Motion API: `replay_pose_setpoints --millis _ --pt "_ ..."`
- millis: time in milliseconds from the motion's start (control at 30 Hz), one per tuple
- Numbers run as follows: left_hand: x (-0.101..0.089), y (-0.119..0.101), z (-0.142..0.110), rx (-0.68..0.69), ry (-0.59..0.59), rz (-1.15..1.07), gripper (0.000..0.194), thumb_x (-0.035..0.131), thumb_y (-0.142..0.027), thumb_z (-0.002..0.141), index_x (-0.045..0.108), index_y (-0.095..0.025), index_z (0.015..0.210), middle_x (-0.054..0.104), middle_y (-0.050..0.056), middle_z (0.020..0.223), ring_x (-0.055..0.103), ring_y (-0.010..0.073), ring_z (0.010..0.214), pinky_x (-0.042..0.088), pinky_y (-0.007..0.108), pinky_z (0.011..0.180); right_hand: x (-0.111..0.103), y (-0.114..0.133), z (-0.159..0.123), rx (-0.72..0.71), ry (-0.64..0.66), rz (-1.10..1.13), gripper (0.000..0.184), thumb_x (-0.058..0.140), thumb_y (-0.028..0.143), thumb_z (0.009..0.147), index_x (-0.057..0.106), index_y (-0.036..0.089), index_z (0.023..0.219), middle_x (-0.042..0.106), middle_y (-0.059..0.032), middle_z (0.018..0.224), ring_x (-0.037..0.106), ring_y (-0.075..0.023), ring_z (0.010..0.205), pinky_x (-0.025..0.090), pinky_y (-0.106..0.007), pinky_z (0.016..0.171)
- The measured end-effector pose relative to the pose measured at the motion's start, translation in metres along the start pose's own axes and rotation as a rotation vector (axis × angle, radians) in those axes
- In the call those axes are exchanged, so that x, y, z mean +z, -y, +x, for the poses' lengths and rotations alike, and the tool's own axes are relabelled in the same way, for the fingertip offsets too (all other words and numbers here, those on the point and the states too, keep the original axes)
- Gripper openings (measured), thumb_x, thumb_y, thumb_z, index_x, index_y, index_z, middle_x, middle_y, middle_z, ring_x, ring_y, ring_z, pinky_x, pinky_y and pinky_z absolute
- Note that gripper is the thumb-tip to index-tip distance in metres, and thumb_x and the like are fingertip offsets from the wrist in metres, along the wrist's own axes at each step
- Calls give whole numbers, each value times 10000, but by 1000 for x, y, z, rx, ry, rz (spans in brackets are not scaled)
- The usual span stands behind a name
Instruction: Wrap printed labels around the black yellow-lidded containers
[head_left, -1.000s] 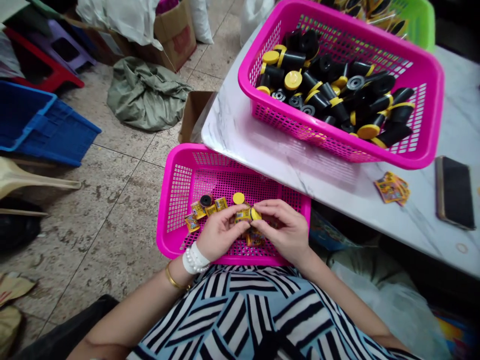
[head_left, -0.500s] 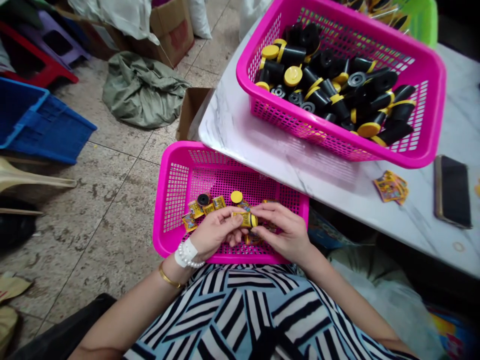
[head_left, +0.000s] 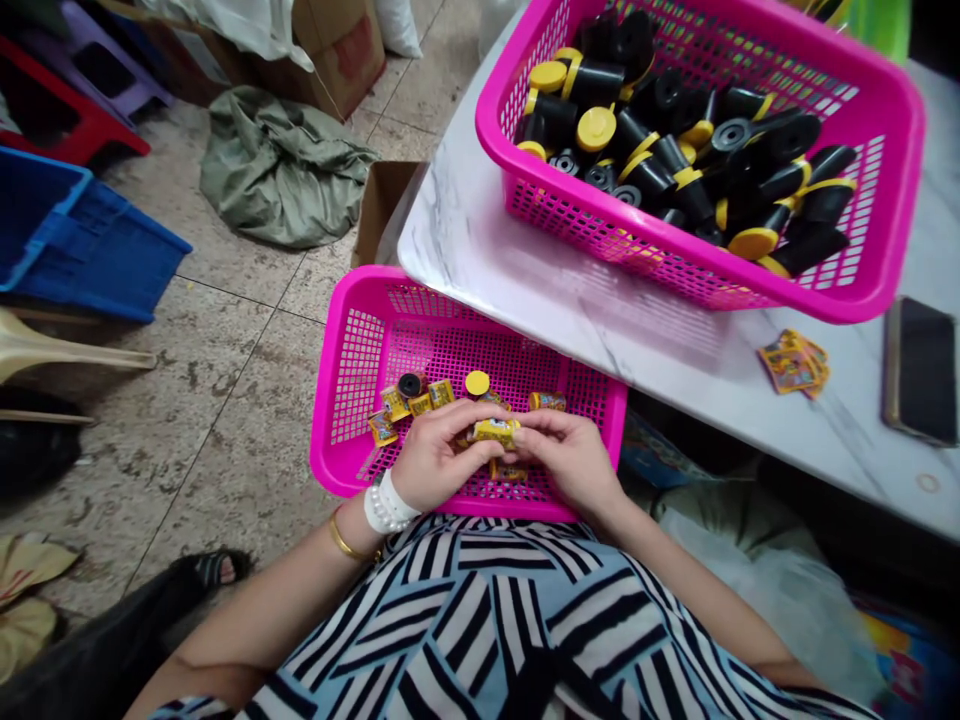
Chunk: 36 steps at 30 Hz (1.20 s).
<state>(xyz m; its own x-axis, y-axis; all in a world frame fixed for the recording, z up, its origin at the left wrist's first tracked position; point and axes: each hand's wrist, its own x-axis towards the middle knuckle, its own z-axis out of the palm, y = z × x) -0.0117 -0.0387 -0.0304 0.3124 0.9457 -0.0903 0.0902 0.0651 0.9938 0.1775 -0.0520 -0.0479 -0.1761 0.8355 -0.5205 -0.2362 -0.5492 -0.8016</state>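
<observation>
Yellow tube, left hand: thumb shifted to lower edge.

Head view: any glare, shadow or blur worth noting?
Head view: pink reflection on the tabletop by the upper basket; head view: deep shadow beneath the tabletop, at right; head view: print on the held yellow piece too soft to read.

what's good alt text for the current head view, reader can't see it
A person's left hand and right hand hold a small yellow tube above a pink basket with several yellow pieces. On the table, another pink basket holds black tubes with yellow caps, near a phone.
</observation>
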Motion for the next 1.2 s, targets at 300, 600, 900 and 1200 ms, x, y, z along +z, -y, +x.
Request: replay_pose_setpoints --millis 300,600,900,1200 --pt "0 21 -4 -179 32 -266 440 694 -328 851 609 -180 1256 702 78 958 668 173 810 535 305 741 0 -3 0 -123 -31 -97 371 854 313 693 759 217 1038 774 -46 945 739 -163 775 635 -312 765" --pt "3 17 -2 -224 -11 -219 323 719 -337 811 656 -141 1060 693 54 931 636 149 822 504 253 756 0 -14 2 -109 -65 -127 308 868 361 660 770 189 895 772 -41 776 728 -174 652 635 -325 667" --pt "3 19 -3 -536 128 -375 470 613 -620 832 543 -162 756 589 -26 526 439 48 336 306 150 336 -13 9 2 -247 194 -301 392 823 290 747 735 268 1128 688 -70 1220 697 -171 950 596 -344 851" --pt "9 6 -5 -626 120 -696 451 768 -553 732 539 -174 813 583 -48 463 390 47 267 296 137 287 -4 5 2 -580 105 -377 183 789 265 796 792 281 978 719 -61 1018 683 -186 943 577 -344 851"
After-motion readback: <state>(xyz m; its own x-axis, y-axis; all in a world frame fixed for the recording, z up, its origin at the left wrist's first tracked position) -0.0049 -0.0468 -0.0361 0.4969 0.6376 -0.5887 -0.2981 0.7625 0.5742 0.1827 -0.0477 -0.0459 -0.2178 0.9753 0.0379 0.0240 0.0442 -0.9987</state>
